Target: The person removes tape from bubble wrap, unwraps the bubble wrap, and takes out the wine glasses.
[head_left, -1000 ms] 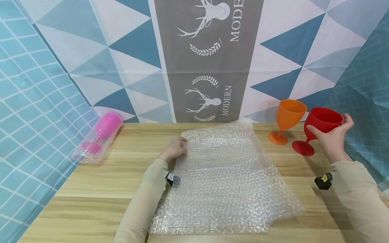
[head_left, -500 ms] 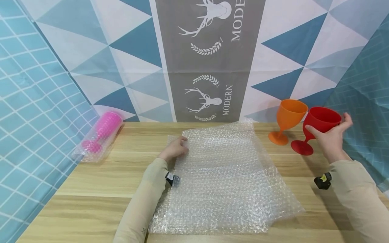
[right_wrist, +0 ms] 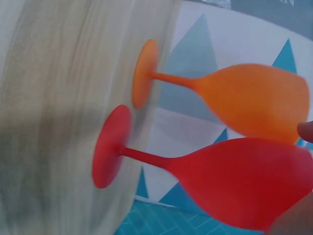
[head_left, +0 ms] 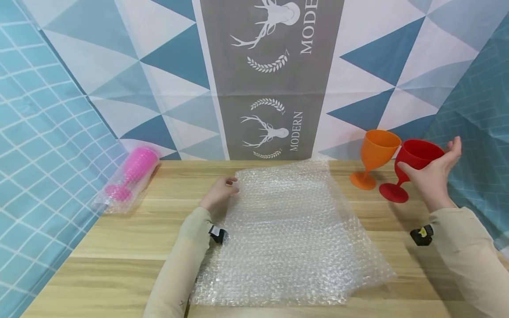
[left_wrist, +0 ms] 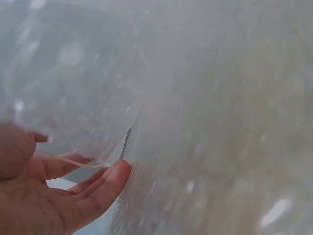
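Observation:
In the head view my left hand (head_left: 220, 192) is at the left edge of a large sheet of bubble wrap (head_left: 286, 238) spread on the table. The left wrist view has its loosely bent fingers (left_wrist: 100, 196) at the wrap's edge; the blurred plastic covers part of the hand. My right hand (head_left: 433, 179) is at a red goblet (head_left: 417, 157) standing upright on the table. Its thumb lies against the near side of the bowl while the other fingers spread away from it. An orange goblet (head_left: 377, 152) stands upright just to the left of the red one.
A pink goblet (head_left: 137, 168) wrapped in bubble wrap lies at the back left of the wooden table (head_left: 119, 269). Patterned sheeting (head_left: 274, 88) walls off the back, and blue tiled sheeting (head_left: 36, 145) walls off the left side. Each wrist carries a small black camera.
My left hand has drawn slightly left, back from the wrap's surface to its edge. The red goblet has shifted slightly left towards the orange one, and my right fingers have spread off its bowl.

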Action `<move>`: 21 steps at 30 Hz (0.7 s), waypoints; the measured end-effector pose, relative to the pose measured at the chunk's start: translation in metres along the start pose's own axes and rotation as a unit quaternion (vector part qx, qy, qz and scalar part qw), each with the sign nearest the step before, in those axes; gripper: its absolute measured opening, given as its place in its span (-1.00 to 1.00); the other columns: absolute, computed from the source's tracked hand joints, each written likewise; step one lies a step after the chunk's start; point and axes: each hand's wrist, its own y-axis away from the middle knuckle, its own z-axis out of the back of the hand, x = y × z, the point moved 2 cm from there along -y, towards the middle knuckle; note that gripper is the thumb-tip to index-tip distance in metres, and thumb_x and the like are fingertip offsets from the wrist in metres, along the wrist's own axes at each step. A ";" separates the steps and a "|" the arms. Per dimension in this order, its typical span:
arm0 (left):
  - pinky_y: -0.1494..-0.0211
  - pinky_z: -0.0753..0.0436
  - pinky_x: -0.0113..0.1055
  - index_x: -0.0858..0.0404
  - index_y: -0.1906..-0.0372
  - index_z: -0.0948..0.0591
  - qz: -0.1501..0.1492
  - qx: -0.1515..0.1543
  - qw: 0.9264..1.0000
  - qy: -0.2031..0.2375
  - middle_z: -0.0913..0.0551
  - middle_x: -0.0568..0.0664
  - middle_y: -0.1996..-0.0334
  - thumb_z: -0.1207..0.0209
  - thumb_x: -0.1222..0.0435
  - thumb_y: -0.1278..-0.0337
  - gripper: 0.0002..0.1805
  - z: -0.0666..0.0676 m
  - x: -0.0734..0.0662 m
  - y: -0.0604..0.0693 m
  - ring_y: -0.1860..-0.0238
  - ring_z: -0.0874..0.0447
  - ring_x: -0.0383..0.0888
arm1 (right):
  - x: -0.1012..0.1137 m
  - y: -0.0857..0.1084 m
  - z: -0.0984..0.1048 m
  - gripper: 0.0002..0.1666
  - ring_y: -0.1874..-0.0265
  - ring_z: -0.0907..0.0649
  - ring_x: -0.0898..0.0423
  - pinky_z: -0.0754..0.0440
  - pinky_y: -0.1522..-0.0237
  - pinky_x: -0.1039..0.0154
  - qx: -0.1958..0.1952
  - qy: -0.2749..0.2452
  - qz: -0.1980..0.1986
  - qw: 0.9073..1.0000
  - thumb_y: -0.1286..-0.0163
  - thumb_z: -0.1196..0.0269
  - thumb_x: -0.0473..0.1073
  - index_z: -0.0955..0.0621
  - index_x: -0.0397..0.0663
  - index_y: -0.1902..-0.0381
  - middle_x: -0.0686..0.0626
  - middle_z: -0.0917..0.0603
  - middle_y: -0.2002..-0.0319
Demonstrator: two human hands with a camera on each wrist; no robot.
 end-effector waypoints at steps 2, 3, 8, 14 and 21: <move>-0.12 -0.45 -0.05 0.39 -0.17 -0.36 0.007 -0.005 1.000 0.002 -0.38 0.31 -0.11 -0.08 0.31 -0.09 -0.49 0.002 0.001 0.002 -0.08 -0.41 0.17 | 0.004 -0.002 0.001 0.17 -0.38 0.16 0.16 -0.21 -0.29 -0.05 -0.001 0.008 0.010 1.000 -0.20 -0.20 -0.12 0.44 0.53 -0.29 0.23 0.30 -0.39; -0.13 -0.44 -0.05 0.39 -0.18 -0.35 0.012 -0.006 1.000 0.009 -0.37 0.31 -0.11 -0.07 0.31 -0.10 -0.49 0.005 0.001 0.003 -0.08 -0.41 0.17 | 0.006 0.000 0.002 0.17 -0.38 0.16 0.16 -0.21 -0.29 -0.06 -0.005 0.010 0.013 1.000 -0.20 -0.20 -0.12 0.44 0.53 -0.30 0.24 0.30 -0.39; -0.16 -0.38 -0.02 0.39 -0.20 -0.33 0.010 -0.019 1.000 0.006 -0.35 0.32 -0.12 -0.03 0.30 -0.16 -0.50 0.021 0.002 0.007 -0.08 -0.38 0.18 | 0.019 0.008 0.002 0.19 -0.36 0.15 0.25 -0.20 -0.31 0.03 -0.026 -0.010 0.044 0.999 -0.17 -0.23 -0.17 0.40 0.48 -0.32 0.32 0.28 -0.38; -0.10 -0.44 0.01 0.49 -0.16 -0.33 -0.025 -0.047 0.998 -0.038 -0.37 0.42 -0.09 0.01 0.33 -0.19 -0.53 0.052 0.001 0.010 -0.06 -0.40 0.26 | 0.036 0.019 0.001 0.18 -0.32 0.05 0.35 -0.22 -0.31 0.18 -0.058 -0.058 0.118 0.990 -0.11 -0.27 -0.23 0.29 0.38 -0.36 0.36 0.16 -0.37; -0.07 -0.45 0.04 0.49 -0.12 -0.37 -0.031 -0.113 0.988 -0.105 -0.44 0.40 -0.01 0.04 0.32 -0.17 -0.56 0.091 0.004 0.018 -0.03 -0.43 0.26 | 0.044 0.030 -0.012 -0.09 -0.22 -0.21 0.23 -0.40 -0.17 0.23 -0.082 -0.044 0.130 0.987 -0.14 -0.25 -0.23 -0.07 0.40 -0.32 0.27 -0.18 -0.28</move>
